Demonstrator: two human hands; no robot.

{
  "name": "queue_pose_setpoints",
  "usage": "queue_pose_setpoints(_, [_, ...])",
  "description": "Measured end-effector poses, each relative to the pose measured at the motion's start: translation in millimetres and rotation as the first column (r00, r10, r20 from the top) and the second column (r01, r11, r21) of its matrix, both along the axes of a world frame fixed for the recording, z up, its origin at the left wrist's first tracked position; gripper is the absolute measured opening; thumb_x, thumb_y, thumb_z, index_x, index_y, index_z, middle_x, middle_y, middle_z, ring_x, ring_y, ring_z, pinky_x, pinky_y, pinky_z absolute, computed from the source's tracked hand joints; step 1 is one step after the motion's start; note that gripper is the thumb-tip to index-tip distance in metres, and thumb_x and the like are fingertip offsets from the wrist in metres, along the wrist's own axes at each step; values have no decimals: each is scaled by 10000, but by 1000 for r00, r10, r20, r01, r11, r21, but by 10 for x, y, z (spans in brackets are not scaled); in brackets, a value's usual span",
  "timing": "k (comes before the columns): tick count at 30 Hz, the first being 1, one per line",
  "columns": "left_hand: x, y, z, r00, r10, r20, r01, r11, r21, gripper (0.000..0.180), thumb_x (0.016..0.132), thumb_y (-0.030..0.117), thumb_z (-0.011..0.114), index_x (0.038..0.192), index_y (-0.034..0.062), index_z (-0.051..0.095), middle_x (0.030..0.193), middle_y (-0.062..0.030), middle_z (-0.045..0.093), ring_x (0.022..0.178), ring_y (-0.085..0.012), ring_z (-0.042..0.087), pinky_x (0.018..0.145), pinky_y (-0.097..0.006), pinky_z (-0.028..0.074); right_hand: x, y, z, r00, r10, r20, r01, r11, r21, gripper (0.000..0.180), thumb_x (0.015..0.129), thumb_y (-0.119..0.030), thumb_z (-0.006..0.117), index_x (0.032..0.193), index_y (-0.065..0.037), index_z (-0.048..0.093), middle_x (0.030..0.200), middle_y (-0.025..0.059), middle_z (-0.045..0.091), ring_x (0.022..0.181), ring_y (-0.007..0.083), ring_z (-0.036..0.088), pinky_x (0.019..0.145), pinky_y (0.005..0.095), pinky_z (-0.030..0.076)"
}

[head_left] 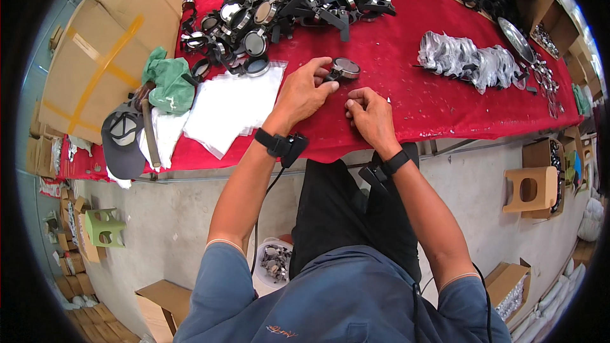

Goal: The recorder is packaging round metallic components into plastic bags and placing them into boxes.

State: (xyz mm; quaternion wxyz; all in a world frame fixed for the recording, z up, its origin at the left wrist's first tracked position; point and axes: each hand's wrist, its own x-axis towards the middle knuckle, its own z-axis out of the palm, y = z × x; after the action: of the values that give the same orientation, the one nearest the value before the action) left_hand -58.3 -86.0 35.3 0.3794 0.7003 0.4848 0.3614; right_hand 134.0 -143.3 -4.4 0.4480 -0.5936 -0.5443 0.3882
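left grip (pixel 305 94) pinches one round grey-faced piece (pixel 347 68); right grip (pixel 373 118) half-curls, its hold unclear

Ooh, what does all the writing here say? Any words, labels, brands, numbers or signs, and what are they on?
Nothing here can be read with certainty.
Blue shirt: orange stitched lettering near the hem, too small and slanted to read.
Large cardboard sheet: a pale strip, no legible text.
Round metal piece at the left hand: no text can be made out.
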Motion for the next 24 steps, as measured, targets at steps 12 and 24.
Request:
queue_pose_setpoints(12, [344, -148, -87, 999, 1, 50, 1, 999, -46, 492, 921, 35, 777, 1397, 10, 658, 1086, -76, 721, 919, -120, 674, 796, -271, 565, 103, 96, -70, 772, -53, -633, -53, 988, -148, 520, 1107, -503, 586, 1030, 4, 674, 895, 86, 713, 730, 152, 701, 655, 304, 614])
queue_pose_setpoints(24, [542, -443, 75, 984, -102, 147, 122, 984, -128, 565, 921, -33, 734, 1467, -19, 586, 1190, -152, 711, 919, -189, 765, 806, -315, 628, 199, 106, -171, 880, -37, -473, 14, 999, -51, 536, 1069, -496, 589, 919, -4, 738, 727, 74, 691, 635, 164, 664, 566, 354, 516])
